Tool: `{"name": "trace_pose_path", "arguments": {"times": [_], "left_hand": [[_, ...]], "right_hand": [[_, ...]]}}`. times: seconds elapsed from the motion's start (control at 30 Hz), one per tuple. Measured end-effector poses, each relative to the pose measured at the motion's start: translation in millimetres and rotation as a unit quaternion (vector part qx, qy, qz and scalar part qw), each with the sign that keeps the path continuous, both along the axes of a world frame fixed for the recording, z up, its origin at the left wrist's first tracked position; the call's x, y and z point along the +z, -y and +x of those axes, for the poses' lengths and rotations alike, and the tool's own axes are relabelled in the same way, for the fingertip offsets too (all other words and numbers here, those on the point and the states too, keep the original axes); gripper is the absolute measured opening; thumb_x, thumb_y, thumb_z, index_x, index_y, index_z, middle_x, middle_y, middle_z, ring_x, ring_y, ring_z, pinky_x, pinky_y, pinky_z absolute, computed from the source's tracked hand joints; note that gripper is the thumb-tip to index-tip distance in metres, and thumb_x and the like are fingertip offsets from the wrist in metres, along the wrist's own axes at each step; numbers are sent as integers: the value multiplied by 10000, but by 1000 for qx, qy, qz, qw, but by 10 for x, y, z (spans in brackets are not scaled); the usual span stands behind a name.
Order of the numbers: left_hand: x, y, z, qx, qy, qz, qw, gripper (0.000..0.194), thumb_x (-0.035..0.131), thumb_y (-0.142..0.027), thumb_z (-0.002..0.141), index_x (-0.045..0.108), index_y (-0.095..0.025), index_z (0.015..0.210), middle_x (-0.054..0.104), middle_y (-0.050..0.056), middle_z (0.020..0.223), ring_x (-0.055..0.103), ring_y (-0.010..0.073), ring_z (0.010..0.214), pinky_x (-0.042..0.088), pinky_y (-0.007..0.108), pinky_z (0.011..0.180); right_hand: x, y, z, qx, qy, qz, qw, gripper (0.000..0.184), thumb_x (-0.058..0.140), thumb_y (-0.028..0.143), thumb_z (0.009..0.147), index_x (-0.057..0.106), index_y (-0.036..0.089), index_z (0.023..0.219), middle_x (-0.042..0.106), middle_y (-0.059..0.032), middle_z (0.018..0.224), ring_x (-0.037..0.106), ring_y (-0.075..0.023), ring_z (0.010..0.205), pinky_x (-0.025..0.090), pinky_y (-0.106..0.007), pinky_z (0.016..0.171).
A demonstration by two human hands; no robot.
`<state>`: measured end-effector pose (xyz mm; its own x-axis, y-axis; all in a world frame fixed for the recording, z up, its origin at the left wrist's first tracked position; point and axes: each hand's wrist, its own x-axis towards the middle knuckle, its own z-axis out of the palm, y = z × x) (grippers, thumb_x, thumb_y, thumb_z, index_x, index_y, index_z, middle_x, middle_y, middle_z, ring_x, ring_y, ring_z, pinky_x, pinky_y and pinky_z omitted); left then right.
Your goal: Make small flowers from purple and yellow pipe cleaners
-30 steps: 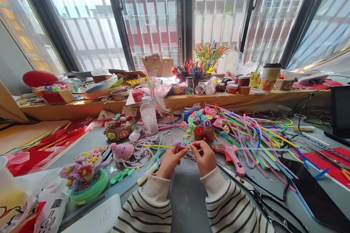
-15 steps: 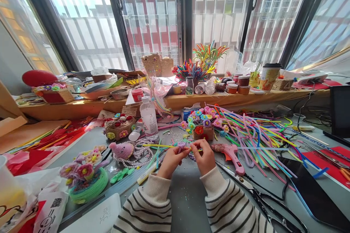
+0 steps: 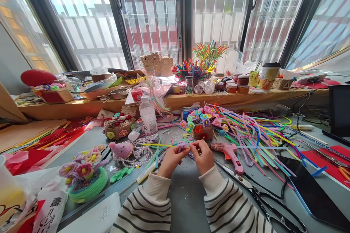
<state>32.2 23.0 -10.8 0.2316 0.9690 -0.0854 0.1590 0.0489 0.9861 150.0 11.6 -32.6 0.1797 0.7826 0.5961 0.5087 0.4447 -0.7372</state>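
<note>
In the middle of the head view, my left hand (image 3: pixel 170 163) pinches a small purple pipe-cleaner flower (image 3: pixel 181 145) between thumb and fingers. A yellow pipe cleaner (image 3: pixel 157 145) sticks out leftward past that hand. My right hand (image 3: pixel 202 158) is closed in a pinch at the flower's right side, its fingertips meeting those of the left; the exact spot it grips is covered by the fingers. Beyond the hands stands a basket of pipe-cleaner flowers (image 3: pixel 203 131). A pink glue gun (image 3: pixel 228 156) lies right of my right hand, with black-handled scissors (image 3: pixel 253 191) nearer me.
A heap of loose pipe cleaners (image 3: pixel 257 138) spreads over the right side, near a dark phone (image 3: pixel 314 191). On the left are a clear bottle (image 3: pixel 148 118), a pink crocheted toy (image 3: pixel 121 150), bead strings (image 3: pixel 146 158), a green flower pot (image 3: pixel 89 185) and a white power bank (image 3: pixel 94 215).
The purple flower has turned up into view above my left fingers, and the purple strand that hung below that hand no longer shows. My fingertips have come together.
</note>
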Motion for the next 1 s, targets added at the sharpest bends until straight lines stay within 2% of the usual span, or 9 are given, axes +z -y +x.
{"name": "trace_pose_path", "arguments": {"times": [0.3,0.57,0.77,1.0], "left_hand": [[-13,-6,4,5,-11,17,1000,343,574,-420,542,565,-104,674,422,-39,506,311,39,401,249,190,386],[-26,-16,-12,14,12,26,999,322,571,-392,563,551,-104,707,404,-42,509,310,41,418,258,180,383],[-53,-27,-17,11,5,31,999,347,566,-409,562,559,-102,725,411,-37,517,308,42,417,245,181,382],[3,13,-10,9,-8,22,1000,345,561,-431,553,554,-107,670,405,-44,502,307,38,399,243,182,382]], "right_hand": [[26,6,13,12,-3,-21,1000,197,427,289,741,528,148,647,519,-31,655,486,-121,586,383,-220,536],[24,-16,48,38,-37,-61,997,240,399,323,744,549,150,671,555,-36,657,511,-131,605,390,-217,536],[11,-7,6,40,-44,-43,997,215,452,326,706,562,152,643,559,-31,650,507,-123,573,390,-215,516],[30,10,11,37,-25,-30,999,192,454,304,709,549,155,636,543,-27,628,496,-123,559,391,-221,516]]}}
